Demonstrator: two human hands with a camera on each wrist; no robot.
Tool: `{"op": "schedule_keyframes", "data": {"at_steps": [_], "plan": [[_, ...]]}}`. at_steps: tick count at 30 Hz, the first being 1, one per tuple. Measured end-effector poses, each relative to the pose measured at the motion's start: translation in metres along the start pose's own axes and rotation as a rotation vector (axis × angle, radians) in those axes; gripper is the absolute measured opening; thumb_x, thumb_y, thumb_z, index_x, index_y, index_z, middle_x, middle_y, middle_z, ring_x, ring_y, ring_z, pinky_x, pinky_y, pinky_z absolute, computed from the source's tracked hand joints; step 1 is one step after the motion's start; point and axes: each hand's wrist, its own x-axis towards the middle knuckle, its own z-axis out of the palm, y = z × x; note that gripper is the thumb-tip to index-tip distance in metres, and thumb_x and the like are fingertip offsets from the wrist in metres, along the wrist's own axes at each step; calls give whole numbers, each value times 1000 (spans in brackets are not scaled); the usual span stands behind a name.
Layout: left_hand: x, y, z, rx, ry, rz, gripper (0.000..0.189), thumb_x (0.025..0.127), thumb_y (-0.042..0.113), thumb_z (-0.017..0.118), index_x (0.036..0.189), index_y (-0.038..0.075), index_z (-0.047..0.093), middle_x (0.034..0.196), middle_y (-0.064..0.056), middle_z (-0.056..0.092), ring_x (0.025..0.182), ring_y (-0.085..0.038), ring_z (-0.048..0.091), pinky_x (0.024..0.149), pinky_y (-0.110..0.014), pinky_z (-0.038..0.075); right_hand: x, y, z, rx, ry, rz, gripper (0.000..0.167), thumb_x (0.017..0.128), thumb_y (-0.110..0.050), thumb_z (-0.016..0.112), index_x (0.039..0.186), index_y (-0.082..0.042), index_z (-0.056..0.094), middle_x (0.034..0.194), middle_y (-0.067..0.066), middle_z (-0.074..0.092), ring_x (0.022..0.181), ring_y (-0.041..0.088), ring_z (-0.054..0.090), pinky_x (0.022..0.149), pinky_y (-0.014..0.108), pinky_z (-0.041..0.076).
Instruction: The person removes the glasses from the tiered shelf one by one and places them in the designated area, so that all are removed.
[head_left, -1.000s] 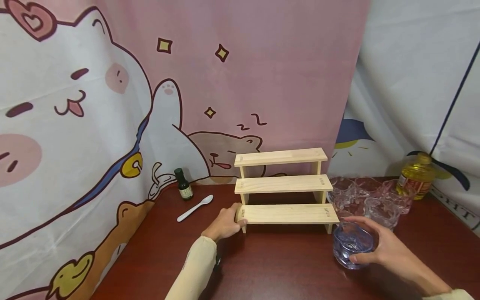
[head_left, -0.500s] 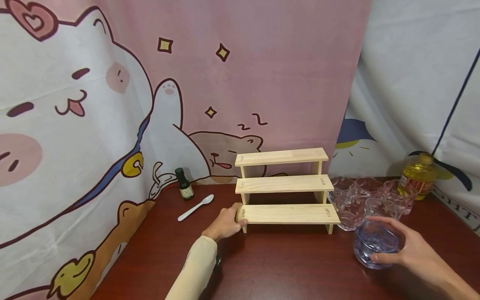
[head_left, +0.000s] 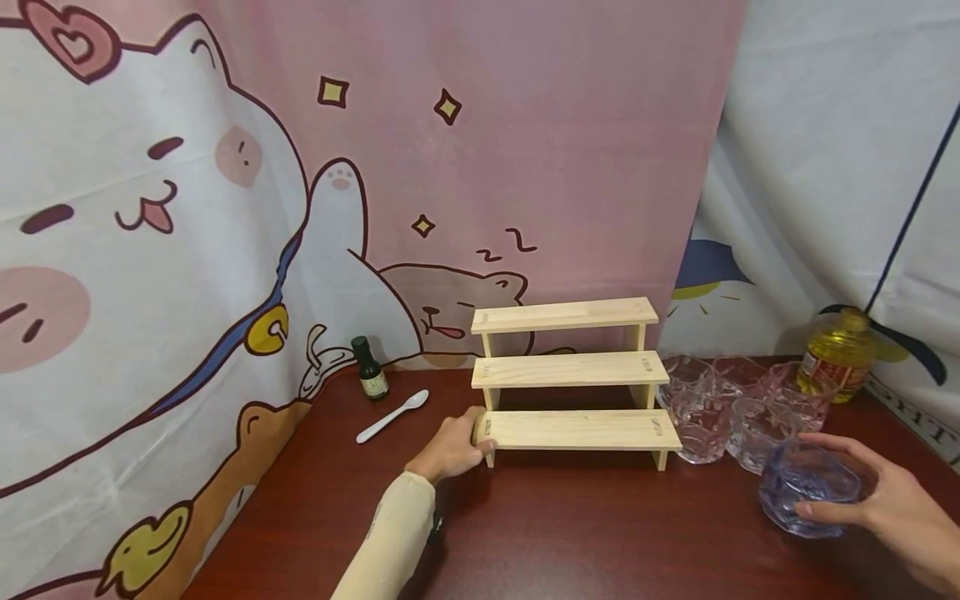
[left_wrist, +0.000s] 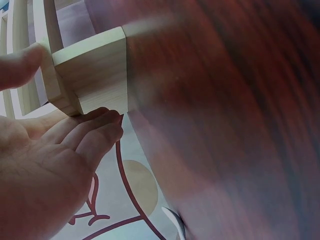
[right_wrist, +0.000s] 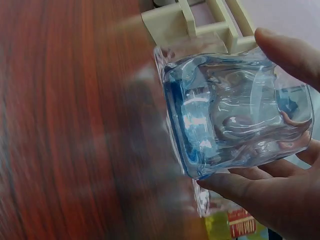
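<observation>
At the left end of a three-tier wooden display stand (head_left: pixel 570 368), my left hand (head_left: pixel 450 447) grips the lowest shelf. The left wrist view has its thumb against the shelf's edge and the fingers (left_wrist: pixel 95 131) along the wooden side. My right hand (head_left: pixel 892 492) holds a bluish clear glass cup (head_left: pixel 810 490) over the table's right side. In the right wrist view, thumb and fingers go round the cup (right_wrist: pixel 225 112), its thick blue base towards the tabletop. A group of clear and pinkish glass cups (head_left: pixel 761 429) stands just behind it, right of the stand.
A yellow oil bottle (head_left: pixel 836 358) stands behind the glasses. Left of the stand, a white plastic spoon (head_left: pixel 393 417) lies on the dark red table (head_left: pixel 570 533) near a small dark bottle (head_left: pixel 370 371). A printed curtain (head_left: pixel 600 150) borders the table behind.
My right hand has carried the bluish cup to the right, away from the stand's right front corner to in front of the other glasses. The left hand keeps its grip on the stand.
</observation>
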Motion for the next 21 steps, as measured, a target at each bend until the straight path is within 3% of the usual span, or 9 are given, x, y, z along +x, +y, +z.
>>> {"op": "schedule_keyframes", "data": {"at_steps": [2,4,5,7,9,10,12,18,21], "plan": [[0,-1,0,2,2,-1,58,93,24,67,143,4,47,117,-18,67,102,-22,61,92,-41,49,3,8,-3,-4,36,-1,107,78,-43,85,157,-6,23,141,34,47,118,29,50,94,61,41],[0,-1,0,4,3,3,58,93,24,68,143,3,47,118,-18,67,103,-22,61,92,-41,49,5,16,-6,-5,76,-12,103,76,-42,86,156,-16,27,122,6,65,103,-3,49,92,53,43],[-1,-1,0,7,6,6,58,93,24,68,143,3,47,118,-19,67,103,-22,61,92,-41,49,6,20,-7,-1,99,-29,101,75,-39,88,155,-24,29,110,-11,67,95,-14,44,90,43,45],[-1,-1,0,8,7,7,58,92,23,68,142,3,47,117,-18,67,102,-22,62,91,-41,50,8,26,-8,30,142,-41,97,73,-35,90,149,-40,30,97,-39,49,87,-27,30,93,44,46],[-1,0,0,9,6,12,58,92,23,69,142,2,48,115,-18,68,101,-22,62,89,-41,50,9,30,-8,66,173,-54,97,72,-30,90,143,-49,28,93,-49,35,86,-30,26,100,56,40],[-1,-1,0,10,6,15,58,92,23,69,141,2,48,114,-18,68,100,-22,61,88,-41,50,9,31,-8,68,188,-60,97,72,-29,90,142,-51,26,92,-50,33,85,-30,27,100,51,41],[-1,-1,0,9,2,11,58,92,23,69,142,2,48,113,-17,68,99,-21,61,88,-40,49,11,32,-10,110,196,-66,100,73,-25,90,141,-52,22,92,-50,31,86,-30,24,105,70,28],[0,-1,-1,8,1,-2,58,93,25,68,143,4,47,117,-16,68,101,-20,61,90,-39,50,19,35,-18,168,233,-93,104,77,-18,87,144,-50,15,92,-51,28,96,-22,28,109,78,12],[0,-2,-1,-2,6,0,57,93,25,68,143,4,48,117,-17,68,102,-21,62,91,-40,50,30,44,-23,161,242,-84,109,77,-20,87,154,-43,12,94,-45,37,126,0,41,110,78,9]]}}
